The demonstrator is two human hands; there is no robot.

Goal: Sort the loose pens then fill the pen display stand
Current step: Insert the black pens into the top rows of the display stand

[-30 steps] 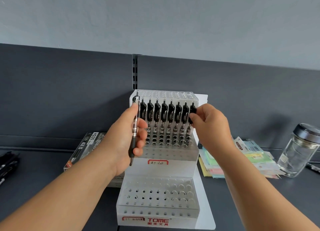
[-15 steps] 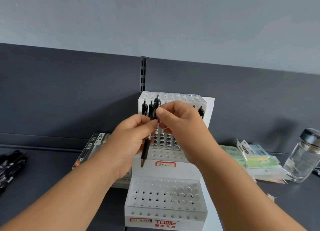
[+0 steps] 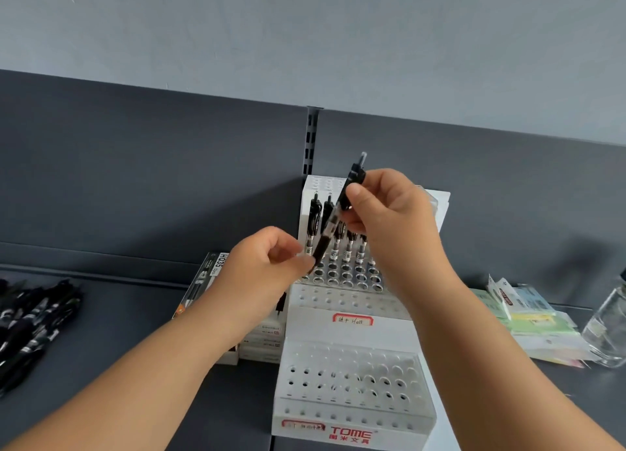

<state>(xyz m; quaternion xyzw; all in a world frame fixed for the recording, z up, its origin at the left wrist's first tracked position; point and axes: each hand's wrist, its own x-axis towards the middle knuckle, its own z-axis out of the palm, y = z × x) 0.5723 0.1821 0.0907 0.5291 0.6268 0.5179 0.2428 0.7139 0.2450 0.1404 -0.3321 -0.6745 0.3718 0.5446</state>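
Observation:
A white stepped pen display stand [image 3: 352, 325] marked TOME stands on the grey shelf. A row of black pens [image 3: 315, 220] is upright in its upper tier, partly hidden behind my hands. My right hand [image 3: 386, 220] pinches a black pen [image 3: 333, 220] near its clip end and holds it tilted above the upper tier. My left hand [image 3: 267, 271] has its fingers curled at the pen's lower tip; whether it pinches the tip is unclear. The lower tier's holes hold no pens.
A heap of loose black pens [image 3: 30, 328] lies at the far left of the shelf. Pen boxes [image 3: 216, 281] sit left of the stand. Coloured paper packs [image 3: 528, 325] and a glass jar [image 3: 606, 332] are to the right. A dark back panel rises behind.
My right hand has taken the pen from my left hand and lifted it up, tilted. My left hand has dropped toward the pen's lower end. The view shifted left.

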